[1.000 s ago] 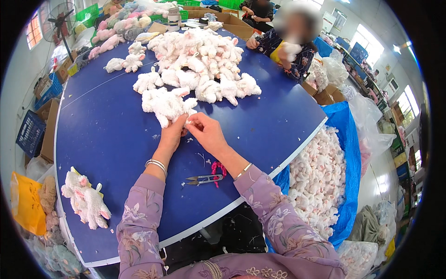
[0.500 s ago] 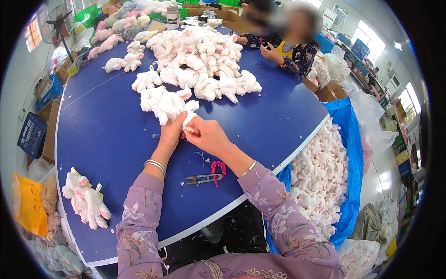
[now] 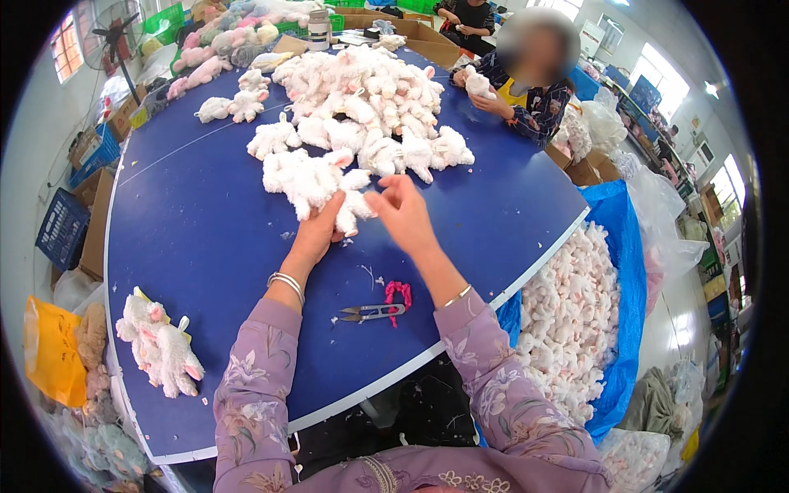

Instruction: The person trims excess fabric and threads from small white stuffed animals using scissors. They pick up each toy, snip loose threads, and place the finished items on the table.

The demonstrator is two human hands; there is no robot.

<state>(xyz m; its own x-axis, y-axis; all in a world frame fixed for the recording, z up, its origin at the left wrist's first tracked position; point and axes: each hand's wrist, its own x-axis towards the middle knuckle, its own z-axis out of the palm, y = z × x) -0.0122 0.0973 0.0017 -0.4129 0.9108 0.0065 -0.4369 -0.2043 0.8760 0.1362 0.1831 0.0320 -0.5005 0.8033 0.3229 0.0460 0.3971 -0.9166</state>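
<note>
A fluffy white plush animal (image 3: 308,181) with a pinkish ear lies over the blue table, at the near edge of a large heap of similar white plush toys (image 3: 353,94). My left hand (image 3: 316,232) is closed on its near end, thumb on top. Just to the right of the toy, my right hand (image 3: 404,218) is raised with its fingers loosely bent and apart, and I see nothing in it. Nearer to me lie thread snips (image 3: 371,313) with a pink cord wrapped at the handle.
Two white plush toys (image 3: 160,349) lie at the table's left edge. On the right, a blue sack (image 3: 625,287) holds many white pieces. Across the table a person (image 3: 534,107) holds a small white toy. Lint and thread bits dot the blue table (image 3: 222,238).
My right hand has come off the plush toy and moved right, its fingers loosening. My left hand keeps its hold. The person across has picked up a white toy.
</note>
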